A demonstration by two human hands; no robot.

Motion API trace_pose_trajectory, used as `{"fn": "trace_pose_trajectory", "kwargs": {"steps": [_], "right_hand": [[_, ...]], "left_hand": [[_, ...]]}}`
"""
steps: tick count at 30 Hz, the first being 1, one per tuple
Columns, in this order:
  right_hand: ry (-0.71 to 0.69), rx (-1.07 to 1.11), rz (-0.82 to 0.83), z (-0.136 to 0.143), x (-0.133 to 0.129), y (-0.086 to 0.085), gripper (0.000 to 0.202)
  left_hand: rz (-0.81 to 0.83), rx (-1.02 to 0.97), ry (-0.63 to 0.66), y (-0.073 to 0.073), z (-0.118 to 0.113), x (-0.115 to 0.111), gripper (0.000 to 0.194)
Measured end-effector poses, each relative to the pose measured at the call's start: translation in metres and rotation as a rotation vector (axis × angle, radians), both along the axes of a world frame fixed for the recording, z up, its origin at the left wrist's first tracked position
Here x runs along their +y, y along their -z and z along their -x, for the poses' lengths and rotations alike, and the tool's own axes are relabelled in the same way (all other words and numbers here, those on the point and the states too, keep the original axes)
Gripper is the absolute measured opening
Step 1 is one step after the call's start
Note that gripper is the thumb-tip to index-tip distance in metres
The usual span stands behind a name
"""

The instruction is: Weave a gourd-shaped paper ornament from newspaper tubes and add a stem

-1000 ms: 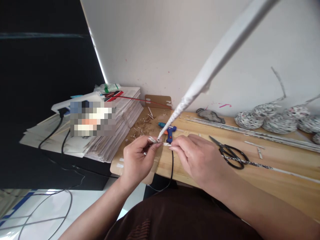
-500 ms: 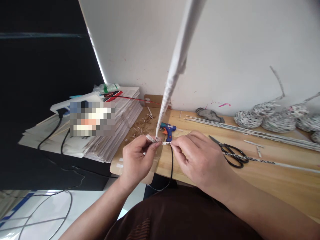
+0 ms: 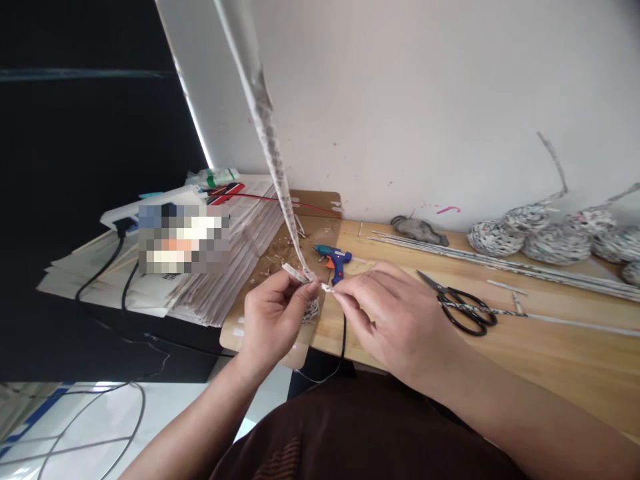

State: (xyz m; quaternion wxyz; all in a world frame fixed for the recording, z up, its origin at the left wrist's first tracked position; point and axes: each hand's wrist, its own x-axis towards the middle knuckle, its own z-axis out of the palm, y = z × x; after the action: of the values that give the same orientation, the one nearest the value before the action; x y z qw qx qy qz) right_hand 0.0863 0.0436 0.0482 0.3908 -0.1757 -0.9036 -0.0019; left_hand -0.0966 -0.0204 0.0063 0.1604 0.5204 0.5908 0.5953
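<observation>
My left hand is closed, thumb against forefinger, pinching a small woven piece of rolled newspaper strips. A long newspaper strip rises from this pinch and leans up to the left, past the top of the view. Below my left fingertips, part of a woven paper coil shows. My right hand is also closed, its fingertips on a short twisted paper end that runs to the left hand. To the right of it, a braided newspaper strip crosses the black-handled scissors; where its near end goes is hidden.
A blue glue gun lies just beyond my hands. Cardboard with paper scraps is at the left, beside a paper stack and a white power strip. Newspaper rods, a grey cloth and woven newspaper balls line the wall.
The long newspaper strip has swung from leaning right to leaning left. The woven coil under my left hand shows more. My right hand has shifted slightly left, and the braided strip on the table has moved.
</observation>
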Motion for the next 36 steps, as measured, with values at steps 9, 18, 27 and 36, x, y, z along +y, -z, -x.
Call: {"fn": "trace_pose_trajectory", "kwargs": {"steps": [9,18,27,36], "right_hand": [[0.070,0.005,0.019,-0.017,0.031,0.005,0.005],[0.228,-0.276,0.201,-0.032,0.108,0.070,0.021],[0.449,-0.348,0.393,-0.027,0.143,0.093,0.028],[0.424,-0.392,0.759,0.053,0.104,0.088,0.042]], "left_hand": [[-0.007,-0.316,0.020,-0.001,0.015,0.003,0.019],[-0.062,-0.399,0.033,-0.003,0.033,-0.006,0.024],[-0.128,-0.419,-0.025,-0.002,0.044,-0.013,0.016],[-0.114,-0.357,-0.095,-0.002,0.038,-0.012,0.021]]}}
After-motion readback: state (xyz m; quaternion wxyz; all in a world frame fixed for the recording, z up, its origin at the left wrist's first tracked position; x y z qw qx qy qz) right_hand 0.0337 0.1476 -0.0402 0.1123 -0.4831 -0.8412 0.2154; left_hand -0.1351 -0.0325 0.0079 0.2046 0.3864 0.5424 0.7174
